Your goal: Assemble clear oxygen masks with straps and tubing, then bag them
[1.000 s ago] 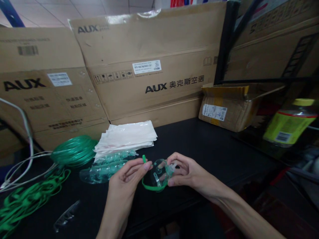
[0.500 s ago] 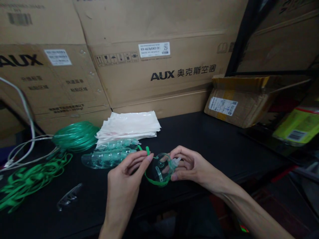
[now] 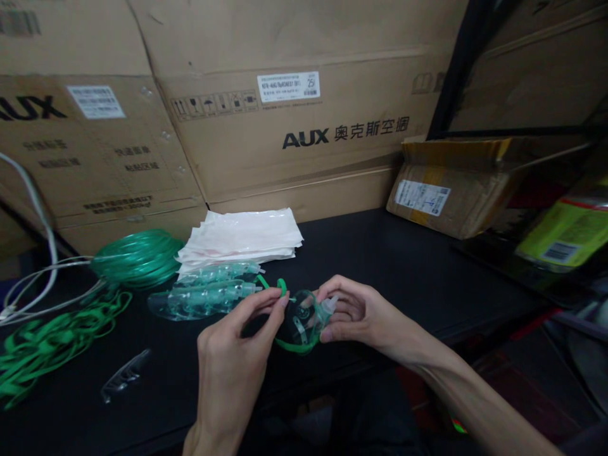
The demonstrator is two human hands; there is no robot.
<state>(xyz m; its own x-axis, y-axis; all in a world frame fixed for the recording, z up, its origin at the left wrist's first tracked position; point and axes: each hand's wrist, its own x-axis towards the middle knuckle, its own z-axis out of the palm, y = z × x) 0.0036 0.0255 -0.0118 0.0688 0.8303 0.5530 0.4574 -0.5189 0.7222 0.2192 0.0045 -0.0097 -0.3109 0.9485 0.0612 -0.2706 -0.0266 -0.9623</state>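
Between my hands is a clear green oxygen mask (image 3: pixel 300 326), its open side facing me and a metal nose strip showing. My right hand (image 3: pixel 349 311) is closed around the mask's right side, by the pale connector (image 3: pixel 331 304). With thumb and forefinger, my left hand (image 3: pixel 254 323) pinches a green elastic strap (image 3: pixel 283 286) at the mask's left edge. The strap's loose end bends up above those fingertips. Left of that hand lie rows of nested green masks (image 3: pixel 204 299). Nearer me is a small clear plastic piece (image 3: pixel 126 375).
A pile of green straps (image 3: pixel 52 348) and a coil of green tubing (image 3: pixel 137 258) lie at left. White pouches (image 3: pixel 244 231) are stacked behind the masks. Large cartons (image 3: pixel 304 120) stand along the back. An open cardboard box (image 3: pixel 439 190) sits at back right, near a yellow-labelled container (image 3: pixel 565 231).
My view has shifted slightly, so the scene sits a little further left. Both hands keep hold of the mask and strap, and the strap's loose end now curls over more.
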